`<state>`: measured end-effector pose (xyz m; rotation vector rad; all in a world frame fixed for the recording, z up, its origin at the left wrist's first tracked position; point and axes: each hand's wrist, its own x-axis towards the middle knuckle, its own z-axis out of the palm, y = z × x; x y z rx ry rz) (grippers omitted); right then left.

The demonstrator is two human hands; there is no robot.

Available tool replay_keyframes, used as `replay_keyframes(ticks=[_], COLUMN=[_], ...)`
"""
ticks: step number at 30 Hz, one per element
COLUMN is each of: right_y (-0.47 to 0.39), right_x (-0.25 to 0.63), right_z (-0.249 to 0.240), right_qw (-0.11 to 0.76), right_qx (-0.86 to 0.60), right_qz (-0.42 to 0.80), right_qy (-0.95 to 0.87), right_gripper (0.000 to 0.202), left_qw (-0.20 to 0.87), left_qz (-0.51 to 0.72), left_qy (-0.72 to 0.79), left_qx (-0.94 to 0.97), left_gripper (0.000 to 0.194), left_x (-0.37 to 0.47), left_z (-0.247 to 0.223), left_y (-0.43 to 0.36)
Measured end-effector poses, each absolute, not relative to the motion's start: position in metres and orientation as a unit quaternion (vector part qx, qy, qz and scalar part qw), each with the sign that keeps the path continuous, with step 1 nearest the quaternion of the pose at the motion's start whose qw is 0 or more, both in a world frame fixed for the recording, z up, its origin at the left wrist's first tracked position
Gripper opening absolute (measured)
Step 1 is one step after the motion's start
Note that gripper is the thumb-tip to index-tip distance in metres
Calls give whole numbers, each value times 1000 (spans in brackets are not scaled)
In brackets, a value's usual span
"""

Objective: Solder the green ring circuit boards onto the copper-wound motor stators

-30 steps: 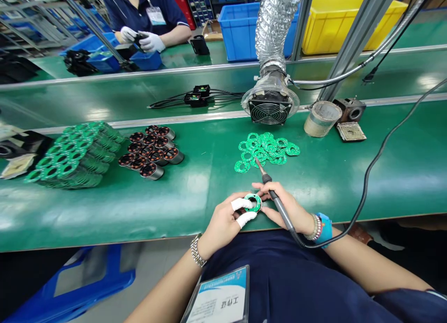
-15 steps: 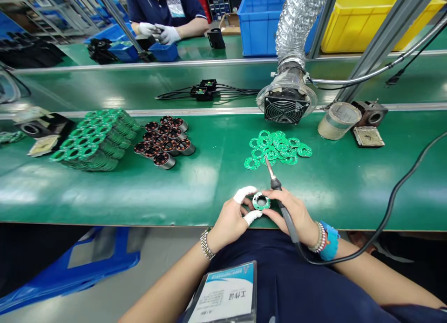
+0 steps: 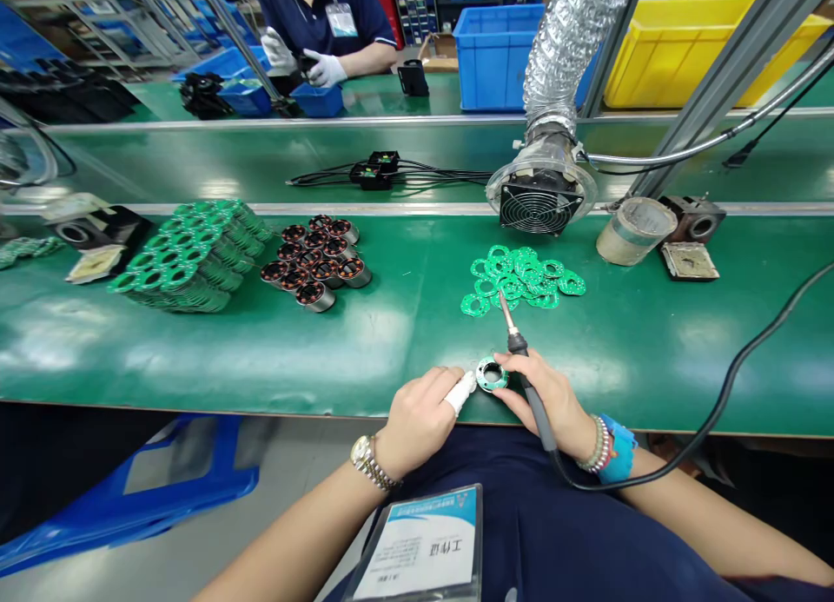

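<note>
My right hand [image 3: 548,402] grips a soldering iron [image 3: 535,402], its tip pointing away from me toward the loose boards. The thumb and forefinger of that hand also hold a ring-shaped green circuit board [image 3: 492,374] near the table's front edge; whether a part sits beneath it is hard to see. At the board's left side is my left hand [image 3: 426,411], fingers curled and pressed together, with white covers on the fingertips. What those fingertips pinch, if anything, is hidden. Beyond the iron's tip lies a loose pile of green ring boards [image 3: 525,276].
Copper-wound motor stators [image 3: 319,263] stand in a group at left, beside stacked green boards [image 3: 195,254]. A fume fan [image 3: 539,208] hangs behind the pile. At right are a round tub [image 3: 635,230] and a soldering iron stand [image 3: 694,237]. The iron's cable [image 3: 730,385] loops right. A gloved co-worker sits opposite.
My left hand has turned and moved slightly left, its spread finger and thumb now closed together at the board's edge. My right hand keeps its hold. The view has shifted slightly.
</note>
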<state>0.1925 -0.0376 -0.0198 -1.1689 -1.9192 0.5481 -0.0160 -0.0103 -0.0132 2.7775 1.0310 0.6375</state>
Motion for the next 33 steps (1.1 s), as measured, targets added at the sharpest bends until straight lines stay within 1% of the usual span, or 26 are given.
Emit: replay_keyframes(ticks=[2, 3, 5, 7, 8, 9, 10, 11, 12, 15, 16, 17, 19, 20, 21, 23, 25, 26, 27, 29, 33], right_y=[-38, -38, -38, -38, -38, -38, -38, -38, -38, -38, -38, -38, -38, -38, -38, -38, -38, -38, -38, -37, -37], right_x=[193, 193, 193, 193, 193, 193, 193, 193, 192, 192, 192, 192, 192, 192, 192, 192, 192, 192, 192, 192, 192], right_z=[-20, -20, -20, -21, -21, -21, -21, -21, -21, -21, -21, -21, -21, -21, -21, -22, -22, -22, -22, -22, -22], right_qw=[400, 398, 396, 396, 396, 396, 397, 398, 399, 402, 403, 403, 404, 405, 406, 407, 409, 410, 411, 411, 409], right_qx=[-463, -463, -463, -464, -464, -464, -463, -462, -461, -458, -458, -458, -457, -456, -454, -453, -453, -452, -452, -450, -448], right_qz=[215, 214, 211, 207, 205, 204, 205, 207, 209, 213, 212, 210, 208, 208, 207, 206, 203, 201, 200, 199, 197], right_qy=[-761, -762, -764, -765, -766, -766, -766, -765, -765, -763, -763, -764, -765, -765, -765, -766, -766, -766, -766, -768, -770], right_gripper=[31, 30, 30, 30, 30, 30, 30, 29, 29, 28, 29, 29, 29, 29, 29, 29, 28, 28, 28, 28, 28], left_qw=[110, 162, 323, 509, 581, 624, 630, 599, 539, 300, 246, 216, 209, 232, 280, 447, 636, 704, 747, 782, 793], left_qz=[199, 191, 174, 163, 161, 162, 168, 178, 190, 212, 206, 196, 180, 180, 182, 191, 194, 196, 200, 211, 219], left_qy=[360, 383, 435, 469, 474, 475, 477, 481, 482, 442, 422, 407, 406, 419, 438, 482, 494, 487, 478, 464, 452], left_qx=[905, 889, 822, 703, 641, 599, 589, 614, 664, 819, 848, 866, 871, 859, 834, 729, 560, 478, 416, 358, 346], left_gripper=[21, 19, 17, 20, 21, 21, 20, 19, 17, 18, 20, 20, 19, 18, 16, 16, 17, 17, 18, 21, 27], left_x=[-13, -9, -1, 7, 10, 10, 10, 7, 4, -9, -12, -14, -12, -10, -6, 2, 8, 9, 10, 8, 2], left_z=[-8, -6, -1, 2, 3, 3, 2, 1, -1, -5, -6, -6, -4, -2, 0, 3, 5, 5, 5, 5, 1], left_y=[-8, -7, -4, -2, -2, -2, -3, -3, -5, -8, -8, -8, -8, -7, -6, -3, -1, 0, 0, 0, -1])
